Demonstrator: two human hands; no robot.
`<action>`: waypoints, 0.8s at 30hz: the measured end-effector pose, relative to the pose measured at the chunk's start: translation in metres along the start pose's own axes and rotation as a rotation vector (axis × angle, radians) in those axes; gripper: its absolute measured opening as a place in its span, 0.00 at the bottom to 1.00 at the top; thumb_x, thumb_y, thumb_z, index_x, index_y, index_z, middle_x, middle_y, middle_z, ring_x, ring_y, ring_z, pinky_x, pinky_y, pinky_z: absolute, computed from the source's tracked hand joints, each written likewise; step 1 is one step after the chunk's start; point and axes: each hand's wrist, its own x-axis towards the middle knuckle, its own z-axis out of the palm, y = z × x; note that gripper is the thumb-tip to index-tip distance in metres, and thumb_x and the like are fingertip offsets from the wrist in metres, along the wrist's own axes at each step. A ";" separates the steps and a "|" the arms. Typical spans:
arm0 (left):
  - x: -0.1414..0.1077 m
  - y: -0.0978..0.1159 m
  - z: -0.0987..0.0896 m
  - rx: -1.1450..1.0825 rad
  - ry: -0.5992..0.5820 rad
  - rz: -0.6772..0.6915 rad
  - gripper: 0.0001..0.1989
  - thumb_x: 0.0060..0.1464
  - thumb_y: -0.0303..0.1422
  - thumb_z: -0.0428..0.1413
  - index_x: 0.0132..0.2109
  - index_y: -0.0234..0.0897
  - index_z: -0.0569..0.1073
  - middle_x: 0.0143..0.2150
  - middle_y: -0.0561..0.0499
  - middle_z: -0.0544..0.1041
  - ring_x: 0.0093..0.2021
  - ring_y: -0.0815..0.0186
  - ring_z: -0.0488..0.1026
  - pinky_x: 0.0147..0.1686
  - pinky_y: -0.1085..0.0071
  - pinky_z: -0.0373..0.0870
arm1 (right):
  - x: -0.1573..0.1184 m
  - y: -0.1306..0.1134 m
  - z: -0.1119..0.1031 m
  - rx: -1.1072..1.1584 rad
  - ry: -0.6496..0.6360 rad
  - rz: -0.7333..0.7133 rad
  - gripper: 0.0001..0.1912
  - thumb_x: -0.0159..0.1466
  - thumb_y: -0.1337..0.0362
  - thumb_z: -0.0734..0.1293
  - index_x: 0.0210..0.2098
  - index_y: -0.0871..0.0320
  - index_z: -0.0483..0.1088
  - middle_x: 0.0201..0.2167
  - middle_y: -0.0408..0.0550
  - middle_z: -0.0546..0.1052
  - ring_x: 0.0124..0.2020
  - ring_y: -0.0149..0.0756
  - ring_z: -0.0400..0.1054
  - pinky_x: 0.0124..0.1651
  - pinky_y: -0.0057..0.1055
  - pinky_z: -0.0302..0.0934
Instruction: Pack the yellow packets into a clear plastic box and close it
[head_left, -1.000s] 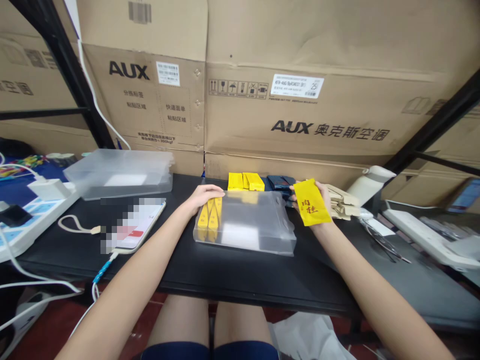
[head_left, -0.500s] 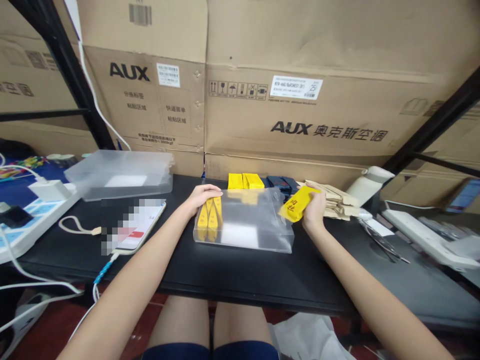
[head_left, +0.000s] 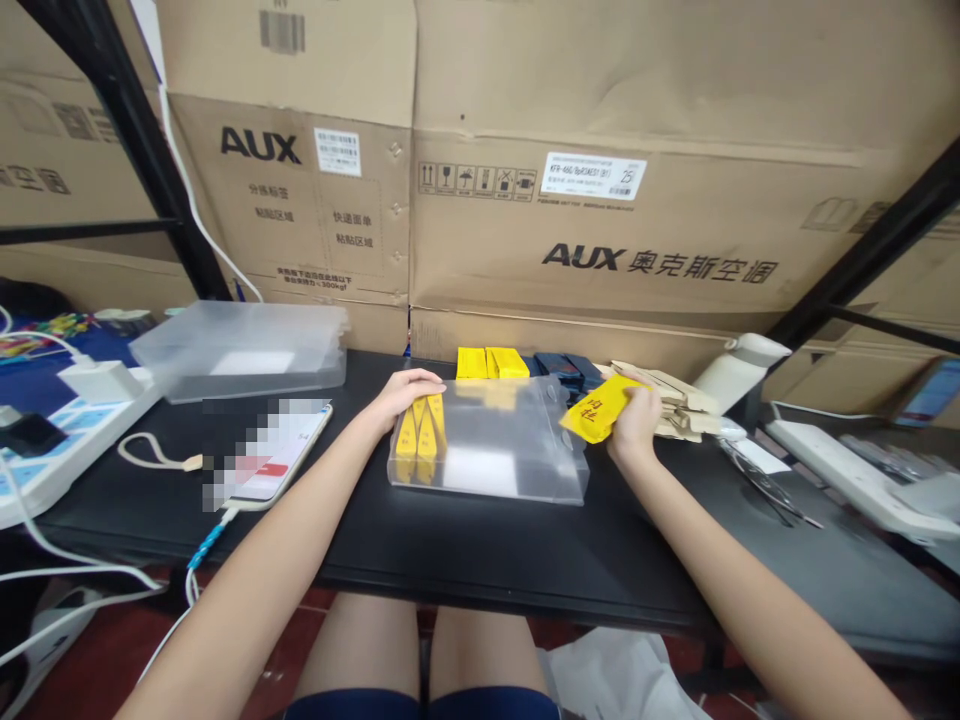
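A clear plastic box [head_left: 510, 440] lies on the black table, with yellow packets [head_left: 418, 430] standing side by side in its left end. My left hand [head_left: 405, 392] is closed over the box's back left corner, its fingertips at the tops of those packets. To the right of the box, my right hand [head_left: 636, 420] holds a yellow packet [head_left: 598, 408] with dark lettering, clear of the box. Behind the box lie more yellow packets [head_left: 491, 363] and dark packets [head_left: 564, 370]. Brown paper packets [head_left: 679, 400] sit behind my right hand.
A second clear box [head_left: 247, 350] lies at the back left, near a phone [head_left: 281, 455] on a cable and a power strip [head_left: 71, 440]. On the right are a white bottle [head_left: 739, 372], glasses [head_left: 769, 485] and a white device [head_left: 847, 475]. Large cartons [head_left: 600, 220] stand behind.
My right hand has shifted slightly to the right with the yellow packet, which is tilted a little differently. My left hand and the box are almost unmoved.
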 end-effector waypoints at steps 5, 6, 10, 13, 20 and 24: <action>0.000 -0.001 0.000 -0.002 -0.002 0.001 0.15 0.32 0.35 0.67 0.32 0.37 0.76 0.26 0.53 0.75 0.27 0.67 0.72 0.31 0.70 0.67 | -0.008 -0.001 0.004 -0.036 -0.150 0.093 0.12 0.49 0.65 0.63 0.35 0.52 0.62 0.36 0.46 0.76 0.30 0.40 0.74 0.37 0.41 0.69; 0.000 -0.001 0.000 0.001 -0.001 0.003 0.15 0.32 0.35 0.67 0.32 0.37 0.76 0.26 0.53 0.75 0.27 0.67 0.72 0.31 0.70 0.67 | -0.010 -0.001 0.005 -0.045 -0.178 0.111 0.13 0.49 0.65 0.63 0.35 0.53 0.62 0.36 0.46 0.76 0.29 0.40 0.74 0.38 0.42 0.69; 0.001 -0.001 0.000 0.004 -0.016 -0.005 0.15 0.32 0.35 0.67 0.32 0.37 0.76 0.27 0.53 0.76 0.27 0.67 0.73 0.32 0.69 0.68 | -0.013 0.000 0.004 -0.114 -0.234 0.117 0.13 0.48 0.66 0.66 0.34 0.54 0.65 0.35 0.48 0.78 0.33 0.42 0.74 0.41 0.42 0.68; 0.001 -0.001 0.000 0.008 -0.013 -0.007 0.15 0.32 0.35 0.67 0.32 0.37 0.76 0.26 0.53 0.75 0.27 0.67 0.72 0.32 0.69 0.68 | -0.013 -0.002 0.002 -0.182 -0.309 0.111 0.14 0.46 0.65 0.69 0.33 0.55 0.67 0.34 0.49 0.79 0.38 0.44 0.74 0.41 0.40 0.68; 0.000 -0.001 0.000 0.007 -0.017 -0.004 0.16 0.33 0.35 0.67 0.33 0.37 0.76 0.27 0.53 0.76 0.28 0.67 0.73 0.31 0.70 0.68 | -0.003 -0.013 -0.005 -0.317 -0.475 0.281 0.18 0.40 0.61 0.76 0.28 0.58 0.70 0.30 0.48 0.80 0.24 0.34 0.71 0.21 0.25 0.61; 0.000 -0.001 0.001 0.014 -0.007 -0.007 0.15 0.33 0.35 0.67 0.32 0.37 0.76 0.27 0.53 0.75 0.27 0.67 0.72 0.31 0.71 0.67 | -0.008 -0.019 -0.003 -0.308 -0.574 0.389 0.20 0.40 0.60 0.78 0.28 0.58 0.69 0.26 0.45 0.79 0.14 0.25 0.61 0.11 0.21 0.48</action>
